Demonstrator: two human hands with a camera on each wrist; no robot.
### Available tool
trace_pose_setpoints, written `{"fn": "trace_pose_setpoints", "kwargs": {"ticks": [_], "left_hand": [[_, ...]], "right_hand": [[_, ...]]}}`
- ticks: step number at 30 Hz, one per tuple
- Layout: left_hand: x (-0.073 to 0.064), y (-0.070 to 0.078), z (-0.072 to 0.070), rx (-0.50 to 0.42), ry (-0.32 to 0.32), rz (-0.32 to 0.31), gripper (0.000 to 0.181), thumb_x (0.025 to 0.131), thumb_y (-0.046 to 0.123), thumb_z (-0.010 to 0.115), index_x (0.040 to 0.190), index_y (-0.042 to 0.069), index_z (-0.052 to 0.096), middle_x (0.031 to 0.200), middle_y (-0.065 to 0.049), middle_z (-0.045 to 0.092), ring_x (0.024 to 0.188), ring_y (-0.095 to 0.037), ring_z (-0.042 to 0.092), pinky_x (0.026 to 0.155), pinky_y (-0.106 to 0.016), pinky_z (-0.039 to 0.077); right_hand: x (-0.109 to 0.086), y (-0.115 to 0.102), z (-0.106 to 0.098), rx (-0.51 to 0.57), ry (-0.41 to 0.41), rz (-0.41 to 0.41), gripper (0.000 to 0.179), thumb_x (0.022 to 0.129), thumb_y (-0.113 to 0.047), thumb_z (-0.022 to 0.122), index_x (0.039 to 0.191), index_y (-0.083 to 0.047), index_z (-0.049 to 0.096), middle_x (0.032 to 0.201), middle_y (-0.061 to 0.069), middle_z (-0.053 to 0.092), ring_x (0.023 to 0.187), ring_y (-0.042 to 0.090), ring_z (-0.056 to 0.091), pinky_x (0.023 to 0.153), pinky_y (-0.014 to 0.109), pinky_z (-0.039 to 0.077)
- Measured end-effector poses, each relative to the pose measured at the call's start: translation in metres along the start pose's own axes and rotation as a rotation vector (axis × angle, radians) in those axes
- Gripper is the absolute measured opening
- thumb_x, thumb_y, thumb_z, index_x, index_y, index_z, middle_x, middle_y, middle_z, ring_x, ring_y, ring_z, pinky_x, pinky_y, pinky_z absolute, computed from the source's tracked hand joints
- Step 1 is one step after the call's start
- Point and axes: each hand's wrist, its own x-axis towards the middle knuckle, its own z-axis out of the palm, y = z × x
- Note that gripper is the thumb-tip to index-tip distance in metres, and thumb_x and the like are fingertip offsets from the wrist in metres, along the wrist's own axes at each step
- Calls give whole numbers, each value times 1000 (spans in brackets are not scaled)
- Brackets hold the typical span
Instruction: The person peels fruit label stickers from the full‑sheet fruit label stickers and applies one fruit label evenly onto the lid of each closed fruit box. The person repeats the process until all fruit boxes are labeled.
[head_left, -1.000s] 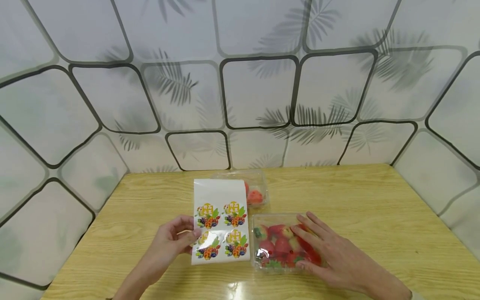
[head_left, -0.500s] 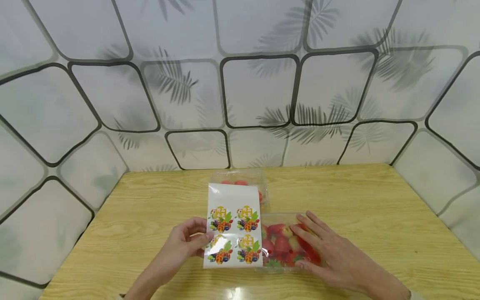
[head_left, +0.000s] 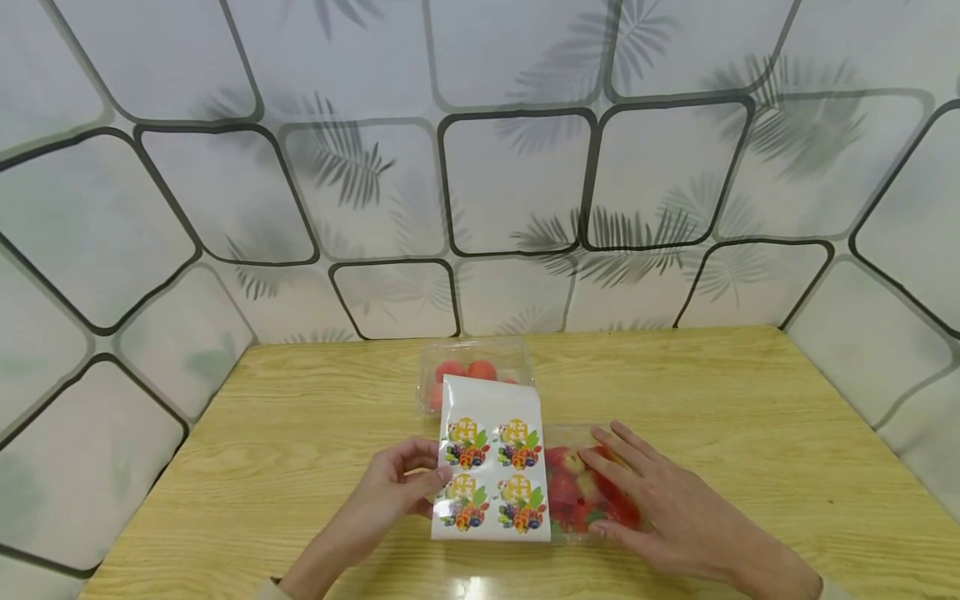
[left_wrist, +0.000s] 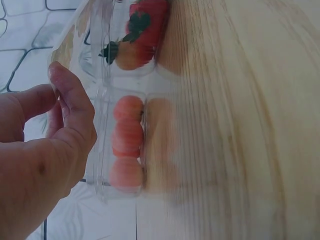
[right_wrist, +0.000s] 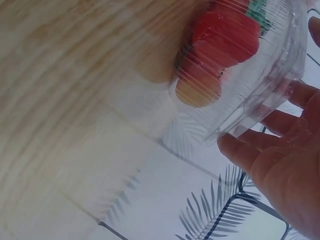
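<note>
Left grip (head_left: 390, 487): pinching sheet (head_left: 489, 458) at its left edge, presumably leaving the labels (head_left: 519, 446) uncovered.
Sheet: covering the near box's (head_left: 576, 435) left part in the head view; whether it is touching, cannot tell.
Right grip (head_left: 667, 504): resting with fingers spread on the box's right side, probably steadying it on the tabletop (head_left: 750, 417).
Far box (head_left: 474, 350): standing behind, holding red fruit (head_left: 482, 369).

wood-grain table (head_left: 750, 400), leaf-patterned backdrop (head_left: 517, 183), clear box (head_left: 516, 355) of round reddish fruit (head_left: 482, 369) nearby
</note>
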Motion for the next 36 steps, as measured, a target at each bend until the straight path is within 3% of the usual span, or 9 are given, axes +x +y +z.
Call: {"fn": "trace_pose_setpoints", "kwargs": {"ticks": [5,10,16,20,23,27,31,34,36], "left_hand": [[2,0,8,-3,-9,2,36,96,16,70,122,-5,57,107,-8,65,85,-14,67,72,-31,60],[3,-1,12,-15,-21,8,32,96,14,70,118,-5,58,106,-6,66,87,-13,68,75,-34,61],[6,-1,17,-38,-30,22,30,95,12,70,116,-5,57,105,-5,67,88,-13,69,77,-34,61],[7,0,19,-49,-35,34,30,94,10,71,115,-7,57,104,-5,66,87,-13,69,75,-32,61],[8,2,19,-32,-40,36,31,94,10,72,115,-7,57,106,-8,66,88,-14,70,76,-32,61],[8,6,19,49,-4,57,35,93,13,74,119,-4,58,114,-14,65,95,-19,70,80,-35,61],[11,10,20,209,163,182,43,87,14,81,123,7,59,123,-10,63,106,-23,66,83,-33,58],[13,15,23,429,285,401,47,84,14,84,125,12,62,127,-5,62,114,-24,62,88,-33,56],[15,20,26,593,311,567,50,83,12,85,128,13,63,130,-2,60,121,-24,58,93,-37,55]], "right_hand": [[10,-2,-10,22,-15,27,60,94,-60,64,139,-19,64,147,7,60,136,34,56,100,55,54],[29,-7,-16,116,79,65,48,92,-41,75,131,-14,69,128,2,71,117,25,68,94,49,58],[54,-16,-17,485,174,173,39,90,-17,80,126,-12,67,109,0,77,93,11,74,79,31,61],[62,-22,-16,721,170,286,43,91,-9,78,129,-12,60,101,1,77,85,4,72,74,24,60],[65,-24,-14,746,161,310,47,88,-4,78,132,-10,62,97,0,75,83,3,70,73,24,60],[68,-25,-11,655,169,284,42,85,-2,80,126,-7,71,88,-6,70,77,0,63,70,23,58],[70,-26,-9,657,162,289,33,85,-3,80,117,-7,75,82,-9,67,73,0,61,68,23,58],[70,-26,-8,678,144,285,30,86,-5,80,115,-8,76,81,-8,67,72,0,61,68,23,58],[70,-25,-8,686,134,276,29,87,-6,79,115,-9,76,82,-8,68,73,0,61,68,23,58]]}}
